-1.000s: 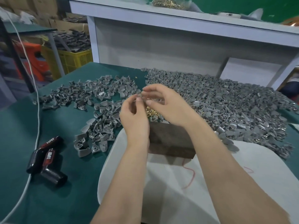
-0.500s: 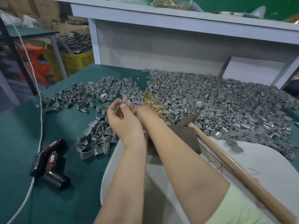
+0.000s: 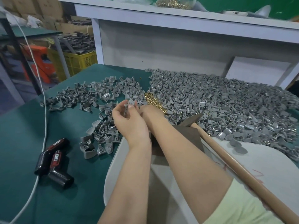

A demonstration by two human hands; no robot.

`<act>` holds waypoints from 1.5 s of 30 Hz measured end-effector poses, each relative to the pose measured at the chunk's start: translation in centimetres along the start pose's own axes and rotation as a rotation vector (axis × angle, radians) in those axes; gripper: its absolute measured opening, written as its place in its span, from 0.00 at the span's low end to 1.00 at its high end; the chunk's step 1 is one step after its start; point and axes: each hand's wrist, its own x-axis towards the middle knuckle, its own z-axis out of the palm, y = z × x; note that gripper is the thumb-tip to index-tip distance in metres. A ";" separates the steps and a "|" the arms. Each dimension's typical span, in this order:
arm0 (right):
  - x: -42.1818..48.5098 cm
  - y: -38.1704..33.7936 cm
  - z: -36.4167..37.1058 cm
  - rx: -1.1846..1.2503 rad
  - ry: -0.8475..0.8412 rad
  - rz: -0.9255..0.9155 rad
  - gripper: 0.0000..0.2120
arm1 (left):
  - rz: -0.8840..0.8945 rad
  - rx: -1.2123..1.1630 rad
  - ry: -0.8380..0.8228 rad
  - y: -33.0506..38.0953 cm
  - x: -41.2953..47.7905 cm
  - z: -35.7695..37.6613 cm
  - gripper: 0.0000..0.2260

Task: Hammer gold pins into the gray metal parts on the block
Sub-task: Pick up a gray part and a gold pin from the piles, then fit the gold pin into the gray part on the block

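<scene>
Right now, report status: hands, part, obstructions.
Left hand pinching gray part. Right hand fingers hidden behind left. Hammer unheld, head at block corner.

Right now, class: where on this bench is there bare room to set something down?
Bare green mat: left of the white cable, and between the black tool and the white board. The board is mostly bare between the hammer handle and the gray heap. Crowded: scattered parts, gold pins and block around the right hand and the left hand, holding a gray part.

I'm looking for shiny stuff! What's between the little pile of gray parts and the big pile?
In the head view, gold pins lie between the little pile and the big pile.
</scene>
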 end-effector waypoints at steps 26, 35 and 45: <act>-13.7 12.5 -1.6 1.252 0.483 0.078 0.09 | 0.408 1.107 -1.087 -0.8 -4.0 0.3 0.06; -12.7 11.5 -0.1 0.520 0.582 -0.005 0.05 | 0.440 1.315 -1.008 -0.5 -4.1 0.1 0.03; -13.1 10.1 -0.9 0.226 0.528 0.023 0.05 | 0.460 1.368 -1.038 -0.7 -3.8 0.1 0.05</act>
